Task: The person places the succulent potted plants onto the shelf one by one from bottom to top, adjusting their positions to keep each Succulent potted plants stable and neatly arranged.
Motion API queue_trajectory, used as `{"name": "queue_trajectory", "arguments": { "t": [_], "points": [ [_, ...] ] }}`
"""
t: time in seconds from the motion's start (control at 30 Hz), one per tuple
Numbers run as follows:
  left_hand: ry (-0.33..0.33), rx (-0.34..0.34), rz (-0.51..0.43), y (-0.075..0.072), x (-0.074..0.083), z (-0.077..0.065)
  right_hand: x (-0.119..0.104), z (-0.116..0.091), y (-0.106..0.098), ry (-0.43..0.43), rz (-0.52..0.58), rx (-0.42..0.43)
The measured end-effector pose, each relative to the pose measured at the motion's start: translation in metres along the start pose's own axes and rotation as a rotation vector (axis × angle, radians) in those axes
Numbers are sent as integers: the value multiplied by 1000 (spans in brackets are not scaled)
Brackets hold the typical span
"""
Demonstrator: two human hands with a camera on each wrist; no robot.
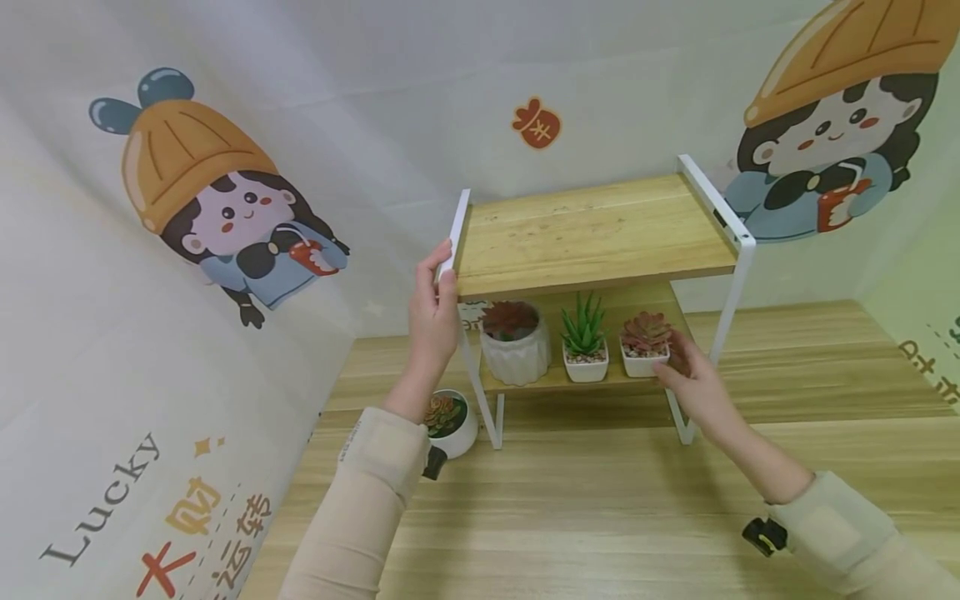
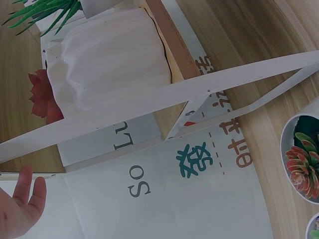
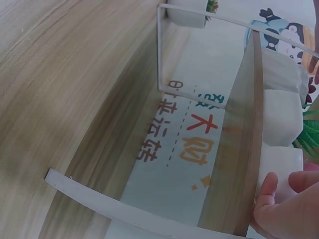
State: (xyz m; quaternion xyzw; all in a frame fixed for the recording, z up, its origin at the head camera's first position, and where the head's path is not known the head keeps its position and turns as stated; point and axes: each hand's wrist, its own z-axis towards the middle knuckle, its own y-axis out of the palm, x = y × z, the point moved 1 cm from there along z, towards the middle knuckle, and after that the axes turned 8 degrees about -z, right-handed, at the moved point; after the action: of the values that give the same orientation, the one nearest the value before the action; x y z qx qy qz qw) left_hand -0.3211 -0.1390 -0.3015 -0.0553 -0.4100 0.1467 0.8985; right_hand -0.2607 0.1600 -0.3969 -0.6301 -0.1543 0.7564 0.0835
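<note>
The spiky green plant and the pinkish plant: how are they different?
The green plant has long, pointy leaves; the pinkish plant has short, wide ones. No hand touches the green plant, but the right hand grips the pinkish plant's pot. Both have white pots on the lower shelf.

Table (image 1: 600, 508) bears rack (image 1: 597, 229), white pots (image 1: 463, 437); lower shelf (image 1: 557, 371) holds three planters (image 1: 585, 368).

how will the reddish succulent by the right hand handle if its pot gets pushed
The reddish succulent should probably resist rolling, since its square white pot has flat sides. The pot's smooth walls may be slippery for the right hand. If it tips, pebbles might spill, as they sit near the rim.
</note>
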Motion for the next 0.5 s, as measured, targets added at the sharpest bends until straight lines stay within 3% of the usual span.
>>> {"name": "queue_trajectory", "arguments": {
  "t": [0.2, 0.33, 0.43, 0.5],
  "points": [
    [-15, 0, 1, 0, 0, 0, -3, -9, 0, 27, -73, -30],
    [-18, -1, 0, 0, 22, -4, -13, -27, -5, 28, -241, -47],
    [-9, 5, 6, 0, 22, -4, -23, -41, -15, -55, -350, 2],
    [-2, 10, -1, 0, 10, -3, -33, -47, -26, -161, -375, 90]
  ]
}}
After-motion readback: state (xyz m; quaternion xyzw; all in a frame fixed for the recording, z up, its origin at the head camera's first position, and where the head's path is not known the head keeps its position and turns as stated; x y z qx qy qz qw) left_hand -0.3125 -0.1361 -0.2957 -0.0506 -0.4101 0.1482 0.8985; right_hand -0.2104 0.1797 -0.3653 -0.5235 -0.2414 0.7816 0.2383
